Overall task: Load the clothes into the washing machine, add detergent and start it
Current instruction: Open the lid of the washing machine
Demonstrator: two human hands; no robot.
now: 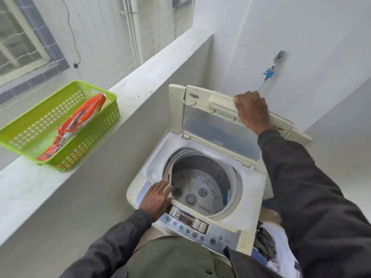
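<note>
I stand over the washing machine, a white top-loader set in the corner beside a grey parapet wall. Its folding lid is raised upright at the back, and my right hand is clamped over the lid's top edge, fingers curled around the rim. The drum lies open below; I see bare metal and the agitator discs at the bottom, with a bit of blue at the right wall that I cannot make out. My left hand rests flat and open on the machine's front left corner, fingertips touching the drum's rim, gripping nothing. Just beside that hand, along the front edge, runs the control panel with its row of round buttons. The clothes are heaped low at my right, next to the machine, partly hidden by my dark sleeve. On the parapet ledge to my left sits a green plastic basket, and lying in it is an orange detergent pouch, crumpled and slanting along the basket.
</note>
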